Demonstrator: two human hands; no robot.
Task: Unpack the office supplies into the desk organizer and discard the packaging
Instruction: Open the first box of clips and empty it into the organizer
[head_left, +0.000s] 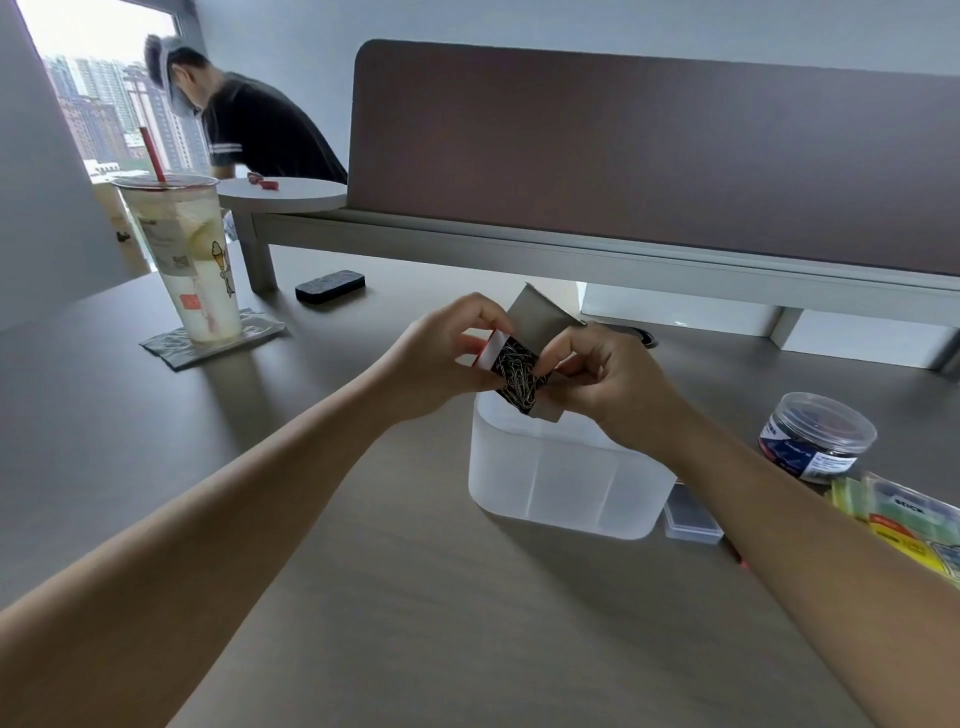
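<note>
Both hands, left hand (436, 358) and right hand (608, 384), pinch the paperclip box (519, 371).

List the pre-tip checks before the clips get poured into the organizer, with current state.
1. Box open: ok. The paper clip box has its flap up and clips showing.
2. Grip: ok. The left hand and right hand both hold the box.
3. Box over the desk organizer: ok, it sits above the back rim.
4. Target compartment free: cannot tell, the translucent walls hide the contents.
5. Box tilted to pour: not ok, opening faces up.
6. Spill path: ok. The clear jar stands apart to the right.
</note>
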